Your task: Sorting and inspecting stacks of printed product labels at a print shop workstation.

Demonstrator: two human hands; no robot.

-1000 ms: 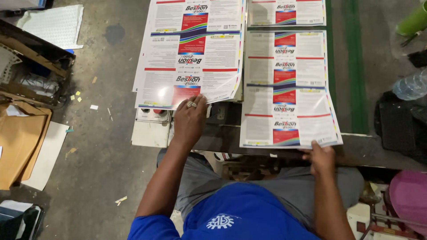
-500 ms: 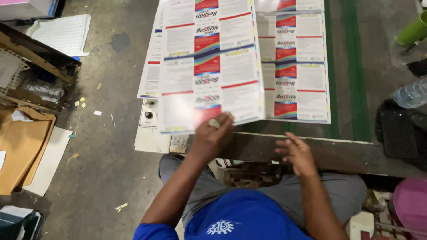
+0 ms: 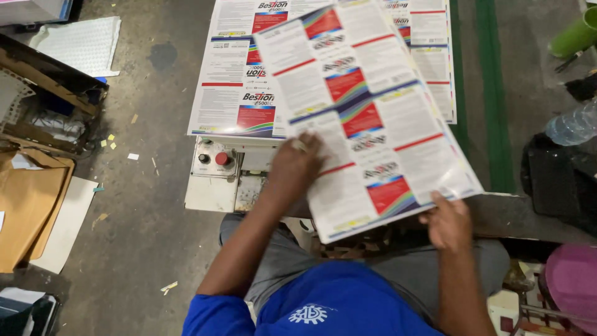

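The person sits over the table [image 3: 535, 214] with one big printed sheet [image 3: 367, 118] caught between both hands. It lies skewed, its long edge running from about eleven o'clock down to five, over a stack of like sheets [image 3: 233, 93] that stays square beneath it at ten o'clock.

The left hand [image 3: 292, 171] lies flat on the sheet near its lower left edge, fingers spread and pressing down rather than pinching. The right hand [image 3: 449, 221] has the lower right corner, thumb on top; the fingers look curled under the edge, though from here I can't be sure how firmly they grip.

To my eye the sheet is light, thin and floppy: glossy printed stock that would slide easily over its neighbours and sag or crease if lifted by one corner alone. It looks best held at two well-separated points along the near edge, as now, or carried with a flat palm. A sharp pinch would likely leave a kink, and the smooth face may slip under dry fingers.

A control box with a red button [image 3: 222, 158] sits at eight o'clock from the sheet, and a clear plastic bottle [image 3: 572, 123] lies off at three o'clock.
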